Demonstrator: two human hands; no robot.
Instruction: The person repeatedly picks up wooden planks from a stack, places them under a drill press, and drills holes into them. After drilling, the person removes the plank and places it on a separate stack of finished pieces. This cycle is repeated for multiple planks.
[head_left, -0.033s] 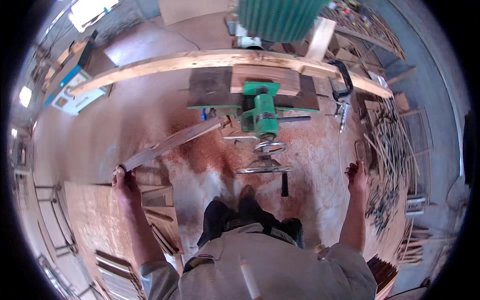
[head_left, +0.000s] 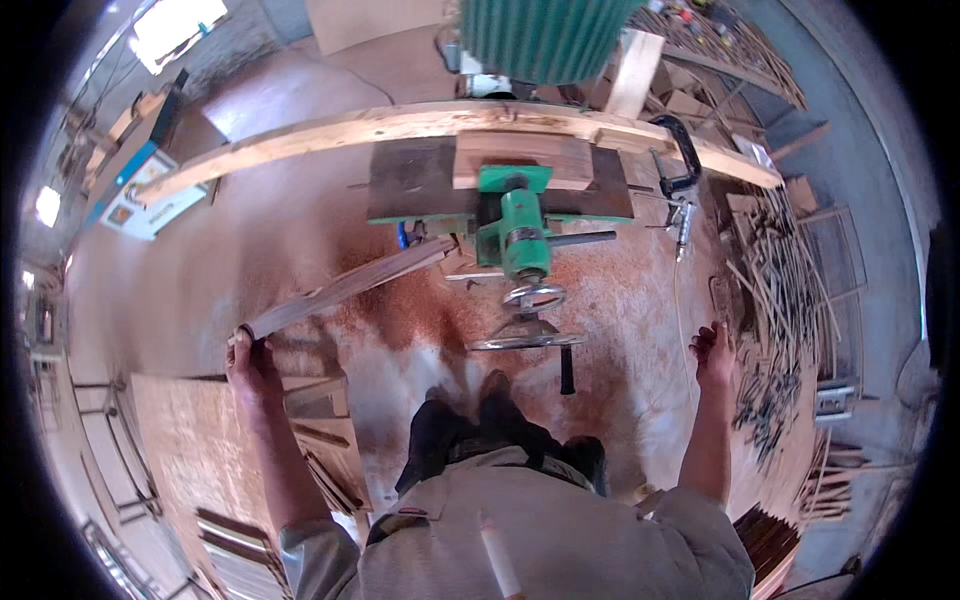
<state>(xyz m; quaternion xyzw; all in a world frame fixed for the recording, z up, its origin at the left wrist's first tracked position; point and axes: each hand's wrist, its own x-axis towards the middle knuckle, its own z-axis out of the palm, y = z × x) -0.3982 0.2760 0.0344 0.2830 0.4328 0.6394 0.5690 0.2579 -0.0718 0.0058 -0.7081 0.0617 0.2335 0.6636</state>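
My left hand is closed round the near end of a long wooden board. That board slants away to the right, and its far end comes close to the underside of the green woodworking machine. Out to the right, away from the machine, my right hand hangs with loosely curled fingers and nothing visible in it. A reddish wood block lies on the machine's dark table, behind the green clamp screw. Below the clamp are a small metal handwheel and a larger one with a black handle.
A long pale beam crosses behind the machine table, with a black C-clamp at its right. Scrap sticks are heaped at the right. Sheet panels lie at the lower left. Sawdust covers the floor.
The view has shifted slightly, so the machine sits a little farther left. My left hand keeps its hold on the board, and my right hand stays in place.
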